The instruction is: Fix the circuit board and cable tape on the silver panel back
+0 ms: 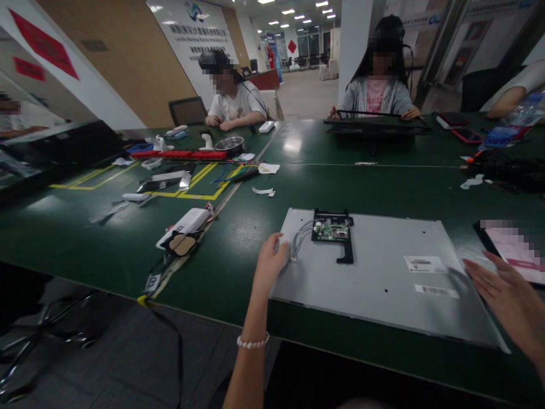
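The person's left forearm leads to the left hand at one end of a metal panel, grip unclear; the right hand, fingers extended, flanks the other, probably steadying it on the counter, circuit board upward, presumably sparing it pressure.

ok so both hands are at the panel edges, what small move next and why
Perhaps ease the left hand slightly away from the grey cables: it sits close beside them at the left edge of the panel, and they run to the exposed circuit board, so lifting there could snag them. The right hand is open by the opposite edge.
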A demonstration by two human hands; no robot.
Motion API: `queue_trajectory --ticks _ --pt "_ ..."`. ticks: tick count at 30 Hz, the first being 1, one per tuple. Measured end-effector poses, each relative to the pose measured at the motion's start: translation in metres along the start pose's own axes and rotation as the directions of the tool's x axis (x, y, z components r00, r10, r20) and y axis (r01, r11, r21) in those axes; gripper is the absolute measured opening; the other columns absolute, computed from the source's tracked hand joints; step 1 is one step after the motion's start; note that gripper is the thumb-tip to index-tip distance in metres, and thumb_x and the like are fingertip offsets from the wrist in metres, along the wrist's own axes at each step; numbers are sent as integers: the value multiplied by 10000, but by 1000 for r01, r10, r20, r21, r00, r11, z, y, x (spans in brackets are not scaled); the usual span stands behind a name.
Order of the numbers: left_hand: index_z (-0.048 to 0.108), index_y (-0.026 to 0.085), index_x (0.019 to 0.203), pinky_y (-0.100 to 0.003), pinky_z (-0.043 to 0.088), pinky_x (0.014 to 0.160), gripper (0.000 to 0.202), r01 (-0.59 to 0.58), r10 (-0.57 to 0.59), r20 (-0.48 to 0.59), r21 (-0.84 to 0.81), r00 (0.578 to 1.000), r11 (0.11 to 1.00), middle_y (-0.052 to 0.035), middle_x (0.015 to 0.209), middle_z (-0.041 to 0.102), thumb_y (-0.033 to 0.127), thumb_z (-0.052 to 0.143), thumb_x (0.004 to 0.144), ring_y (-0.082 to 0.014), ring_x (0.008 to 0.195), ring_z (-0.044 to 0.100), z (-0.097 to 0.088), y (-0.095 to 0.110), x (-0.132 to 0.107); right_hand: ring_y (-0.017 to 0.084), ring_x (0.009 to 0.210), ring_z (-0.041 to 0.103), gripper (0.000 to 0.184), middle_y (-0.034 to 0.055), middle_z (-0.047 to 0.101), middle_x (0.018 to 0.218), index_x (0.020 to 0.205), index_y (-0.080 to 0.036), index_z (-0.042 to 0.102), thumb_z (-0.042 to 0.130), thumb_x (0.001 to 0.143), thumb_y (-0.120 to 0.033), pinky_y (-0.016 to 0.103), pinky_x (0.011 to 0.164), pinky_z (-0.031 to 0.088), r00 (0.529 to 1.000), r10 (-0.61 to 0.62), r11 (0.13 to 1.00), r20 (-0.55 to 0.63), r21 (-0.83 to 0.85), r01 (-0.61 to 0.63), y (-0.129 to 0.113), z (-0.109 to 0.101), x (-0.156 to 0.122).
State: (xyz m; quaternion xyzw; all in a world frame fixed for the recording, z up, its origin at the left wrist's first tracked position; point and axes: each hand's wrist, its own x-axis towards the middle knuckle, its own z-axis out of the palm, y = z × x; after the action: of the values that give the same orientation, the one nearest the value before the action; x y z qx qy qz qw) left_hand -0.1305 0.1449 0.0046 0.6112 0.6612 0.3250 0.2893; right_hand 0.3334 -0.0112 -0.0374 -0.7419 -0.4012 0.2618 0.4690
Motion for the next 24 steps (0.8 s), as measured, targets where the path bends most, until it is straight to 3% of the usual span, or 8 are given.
queue_trajectory --ticks 3,5,9,14,19,24 --pt "570 148 1238 -449 411 1044 408 -79 81 -24 100 996 992 -152 1227 628 342 479 891 -288 1190 567 9 1 -6 346 1335 472 848 191 535 1407 1523 -210 285 402 803 -642 497 1145 348 989 148 956 23 254 -149 -2 3 0" --pt "563 158 1254 -462 395 1055 412 -108 115 -36 174 993 979 -152 1235 619 352 473 902 -290 1191 557 14 4 -11 350 1362 435 868 177 496 1447 1510 -250 305 536 762 -624 503 1158 314 984 177 949 8 263 -172 -7 5 -1" --pt "543 152 1297 -466 385 1056 444 -126 135 -12 281 991 951 -172 1289 579 365 472 913 -313 1226 523 19 13 -21 367 1371 415 868 135 471 1476 1496 -300 320 620 738 -598 565 1126 328 987 158 983 -20 98 -156 -10 9 -4" --pt "528 145 1322 -487 365 1062 461 -157 144 62 379 988 912 -190 1371 524 354 467 916 -346 1269 487 20 23 -32 382 1376 397 878 155 400 1518 1524 -242 277 560 785 -622 575 1095 356 1000 -11 982 -7 -189 9 7 14 -1" --pt "511 160 1334 -510 348 1064 467 -177 156 84 500 984 847 -213 1420 484 377 464 924 -372 1313 455 27 29 -43 429 1367 383 884 223 371 1519 1539 -146 240 498 827 -602 636 1059 351 981 -185 835 55 -518 187 10 24 -4" --pt "474 135 1360 -567 315 1065 539 -162 158 59 584 986 795 -266 1454 426 458 468 928 -417 1311 440 38 32 -51 465 1370 357 785 252 382 1492 1518 -152 306 397 880 -600 703 1033 299 971 -222 697 85 -683 219 5 36 -17"
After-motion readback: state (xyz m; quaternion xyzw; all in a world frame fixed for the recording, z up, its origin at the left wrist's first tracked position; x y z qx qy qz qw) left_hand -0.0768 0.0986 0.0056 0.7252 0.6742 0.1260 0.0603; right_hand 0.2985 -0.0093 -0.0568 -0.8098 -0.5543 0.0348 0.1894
